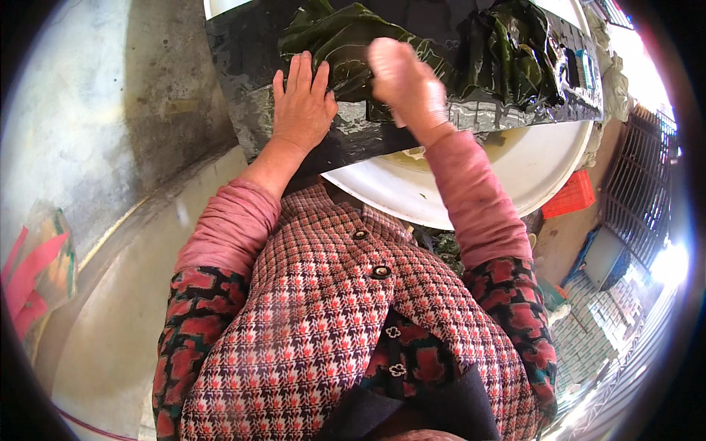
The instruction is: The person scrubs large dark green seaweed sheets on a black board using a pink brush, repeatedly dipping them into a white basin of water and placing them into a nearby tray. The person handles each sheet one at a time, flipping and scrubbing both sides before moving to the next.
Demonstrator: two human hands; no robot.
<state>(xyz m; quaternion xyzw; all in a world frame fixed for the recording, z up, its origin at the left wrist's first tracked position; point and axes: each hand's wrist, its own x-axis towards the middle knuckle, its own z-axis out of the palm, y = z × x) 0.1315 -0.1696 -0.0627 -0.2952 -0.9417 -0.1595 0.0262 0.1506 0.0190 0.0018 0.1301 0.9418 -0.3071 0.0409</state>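
A wide, dark green leaf (353,44) lies spread on a wet black board (235,81) in front of me. My left hand (303,103) rests flat with its fingers spread, the fingertips against the leaf's near left edge. Over the middle of the leaf, my right hand (408,84) is closed like a fist and blurred by motion. What it grips, if anything, is hidden by the fingers. To its right, a heap of wet, folded dark leaves (515,55) lies on the same board.
Under the board sits a large white basin (544,173) with yellowish liquid in it. A red plastic basket (570,195) stands to the right, near a dark slatted rack (640,184). A small brush-like item (585,70) lies at the board's right end. A stained wall (173,73) rises at left.
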